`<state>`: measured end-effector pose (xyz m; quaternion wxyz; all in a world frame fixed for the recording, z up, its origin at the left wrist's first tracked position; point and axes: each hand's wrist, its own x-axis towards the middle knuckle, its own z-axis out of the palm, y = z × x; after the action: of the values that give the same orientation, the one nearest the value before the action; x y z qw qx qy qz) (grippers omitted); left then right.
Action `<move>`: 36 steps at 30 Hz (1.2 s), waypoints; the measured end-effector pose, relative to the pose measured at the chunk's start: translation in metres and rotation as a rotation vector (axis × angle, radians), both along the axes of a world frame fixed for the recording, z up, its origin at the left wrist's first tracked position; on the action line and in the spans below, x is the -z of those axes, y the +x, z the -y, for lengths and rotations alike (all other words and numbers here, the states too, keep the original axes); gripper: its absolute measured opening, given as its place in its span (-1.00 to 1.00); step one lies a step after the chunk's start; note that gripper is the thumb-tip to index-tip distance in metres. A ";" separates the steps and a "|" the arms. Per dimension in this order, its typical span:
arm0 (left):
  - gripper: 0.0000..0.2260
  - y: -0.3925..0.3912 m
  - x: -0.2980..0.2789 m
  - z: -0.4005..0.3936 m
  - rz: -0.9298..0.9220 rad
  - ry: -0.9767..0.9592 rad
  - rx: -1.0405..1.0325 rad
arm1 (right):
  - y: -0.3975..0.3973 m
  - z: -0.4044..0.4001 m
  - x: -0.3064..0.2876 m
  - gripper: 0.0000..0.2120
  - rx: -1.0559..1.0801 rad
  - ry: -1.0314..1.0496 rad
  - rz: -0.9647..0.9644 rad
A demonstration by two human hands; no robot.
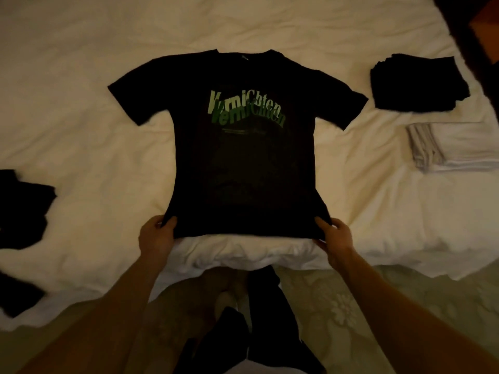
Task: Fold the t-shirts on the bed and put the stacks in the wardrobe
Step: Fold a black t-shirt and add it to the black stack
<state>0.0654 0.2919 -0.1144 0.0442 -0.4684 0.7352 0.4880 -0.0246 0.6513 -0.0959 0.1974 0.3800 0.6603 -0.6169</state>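
A black t-shirt with green lettering lies spread flat, print up, on the white bed, collar away from me. My left hand pinches the shirt's bottom left hem corner. The bottom right hem corner is pinched by my right hand. Both sleeves are laid out to the sides. At the right sit a stack of folded black shirts and a stack of folded white shirts.
Unfolded black garments lie at the bed's left edge. Dark clothing lies on the patterned floor by my feet. A dark wooden piece of furniture stands at the top right corner.
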 end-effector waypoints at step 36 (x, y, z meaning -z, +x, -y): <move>-0.70 0.037 -0.014 0.007 -0.133 -0.084 0.486 | -0.014 -0.014 -0.022 -0.67 -0.590 0.427 -0.371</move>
<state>0.1028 0.2849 -0.1006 0.0922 -0.2464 0.8471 0.4618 -0.0385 0.6657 -0.0739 0.1601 0.0893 0.8787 -0.4409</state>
